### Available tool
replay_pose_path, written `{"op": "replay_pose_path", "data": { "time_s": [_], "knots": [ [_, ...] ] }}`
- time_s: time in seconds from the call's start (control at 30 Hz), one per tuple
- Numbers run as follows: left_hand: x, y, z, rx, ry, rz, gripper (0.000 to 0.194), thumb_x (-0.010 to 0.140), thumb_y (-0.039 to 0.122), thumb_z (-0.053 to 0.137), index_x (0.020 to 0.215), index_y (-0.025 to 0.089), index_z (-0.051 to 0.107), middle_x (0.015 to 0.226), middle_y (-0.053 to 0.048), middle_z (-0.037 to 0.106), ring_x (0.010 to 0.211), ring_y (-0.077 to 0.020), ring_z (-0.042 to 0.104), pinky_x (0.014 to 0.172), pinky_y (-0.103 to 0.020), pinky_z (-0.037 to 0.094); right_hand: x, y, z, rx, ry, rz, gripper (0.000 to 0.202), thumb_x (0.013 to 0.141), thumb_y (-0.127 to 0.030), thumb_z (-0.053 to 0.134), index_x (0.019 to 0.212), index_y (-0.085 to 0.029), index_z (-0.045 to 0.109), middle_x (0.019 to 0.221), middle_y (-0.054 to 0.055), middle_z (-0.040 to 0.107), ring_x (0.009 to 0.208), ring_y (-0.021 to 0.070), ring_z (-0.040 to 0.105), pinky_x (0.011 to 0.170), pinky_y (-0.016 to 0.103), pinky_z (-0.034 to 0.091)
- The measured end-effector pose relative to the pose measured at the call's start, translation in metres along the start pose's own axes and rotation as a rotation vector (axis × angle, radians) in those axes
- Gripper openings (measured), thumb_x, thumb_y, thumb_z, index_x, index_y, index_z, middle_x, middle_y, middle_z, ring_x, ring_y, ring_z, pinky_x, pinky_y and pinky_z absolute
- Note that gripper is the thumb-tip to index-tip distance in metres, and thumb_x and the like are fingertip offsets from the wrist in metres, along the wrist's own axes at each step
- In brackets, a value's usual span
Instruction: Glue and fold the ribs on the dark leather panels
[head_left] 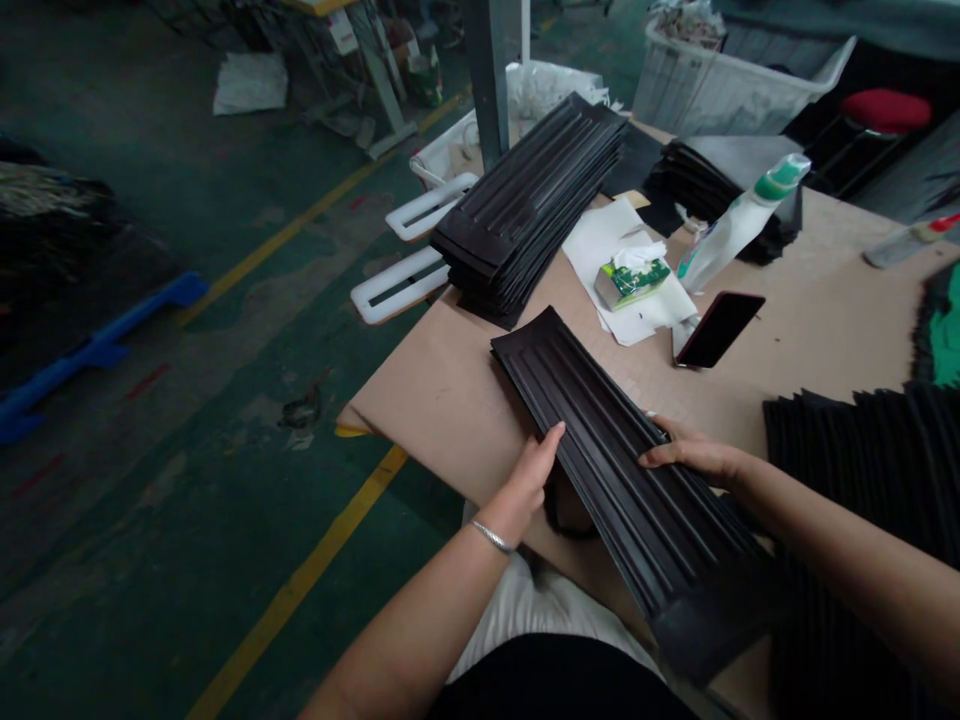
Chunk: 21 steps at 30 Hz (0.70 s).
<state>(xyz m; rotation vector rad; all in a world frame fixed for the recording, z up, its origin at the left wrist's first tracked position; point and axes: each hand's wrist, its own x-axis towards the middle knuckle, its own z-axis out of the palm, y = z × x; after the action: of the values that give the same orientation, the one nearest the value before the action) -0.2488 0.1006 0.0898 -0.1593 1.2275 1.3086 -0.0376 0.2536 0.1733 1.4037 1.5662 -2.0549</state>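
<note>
Left hand (pixel 541 465) and right hand (pixel 690 450) grip the black panels (pixel 600 430) by opposite long edges, thumbs on top, the left at nine o'clock and the right at two. Several layers show at the far end, which points to eleven o'clock over the table (pixel 435 400); whether it touches is unclear. Further out at eleven stands a stack (pixel 525 200) of similar pieces; at three lies a dark pile (pixel 862 470), near the right forearm. At one o'clock leans a phone (pixel 720 332). Handling this small bundle seems the step in hand; the next move calls for even pressure from both sides, so the layers stay aligned.
</note>
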Motion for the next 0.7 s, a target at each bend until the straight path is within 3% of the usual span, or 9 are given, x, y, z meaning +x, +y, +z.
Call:
{"op": "replay_pose_path", "data": {
  "time_s": [0.17,0.27,0.33,0.43,0.57,0.7],
  "knots": [
    [0.0,0.002,0.008,-0.081,-0.038,-0.154,0.049,0.08,0.048,0.078,0.116,0.015,0.072,0.11,-0.013,0.08,0.111,-0.0309,0.074,0.104,-0.046,0.058,-0.004,0.009,0.026,-0.013,0.058,-0.047,0.093,0.073,-0.041,0.069,0.156,-0.018,0.034,0.121,0.011,0.071,0.099,0.0292,0.072,0.082,0.043,0.062],
    [-0.002,0.008,0.003,-0.089,-0.096,-0.262,0.053,0.081,0.053,0.074,0.113,0.011,0.072,0.098,-0.015,0.08,0.099,-0.0334,0.077,0.097,-0.051,0.061,-0.009,0.007,0.039,-0.039,0.137,-0.074,0.097,0.072,-0.037,0.076,0.158,-0.018,0.035,0.129,0.012,0.068,0.11,0.0301,0.068,0.096,0.045,0.057],
    [-0.004,0.013,0.001,-0.089,-0.142,-0.319,0.054,0.083,0.054,0.071,0.114,0.01,0.072,0.095,-0.015,0.08,0.098,-0.0342,0.077,0.096,-0.052,0.061,-0.017,0.004,0.05,-0.11,0.23,-0.091,0.101,0.071,-0.033,0.079,0.159,-0.017,0.033,0.137,0.014,0.064,0.119,0.0312,0.064,0.106,0.045,0.052],
    [-0.009,0.022,0.005,-0.087,-0.231,-0.371,0.057,0.086,0.056,0.065,0.117,0.008,0.071,0.097,-0.017,0.08,0.101,-0.0356,0.077,0.098,-0.055,0.059,-0.038,-0.007,0.072,-0.315,0.443,-0.098,0.098,0.078,-0.037,0.077,0.162,-0.016,0.031,0.137,0.017,0.063,0.119,0.035,0.065,0.105,0.049,0.05],
    [-0.008,0.042,0.029,-0.082,-0.411,-0.387,0.06,0.088,0.058,0.062,0.12,0.008,0.07,0.104,-0.018,0.079,0.111,-0.037,0.074,0.105,-0.056,0.055,-0.082,-0.032,0.099,-0.512,0.719,-0.188,0.102,0.084,-0.059,0.074,0.164,-0.015,0.028,0.141,0.023,0.059,0.121,0.043,0.063,0.102,0.056,0.051],
    [0.004,0.076,0.069,-0.079,-0.58,-0.342,0.051,0.094,0.053,0.057,0.114,0.009,0.071,0.103,-0.016,0.079,0.114,-0.0364,0.072,0.107,-0.058,0.054,-0.124,-0.062,0.104,-0.409,0.832,-0.378,0.097,0.091,-0.072,0.06,0.166,-0.022,0.025,0.147,0.017,0.056,0.126,0.0396,0.061,0.103,0.056,0.051]
  ]
}}
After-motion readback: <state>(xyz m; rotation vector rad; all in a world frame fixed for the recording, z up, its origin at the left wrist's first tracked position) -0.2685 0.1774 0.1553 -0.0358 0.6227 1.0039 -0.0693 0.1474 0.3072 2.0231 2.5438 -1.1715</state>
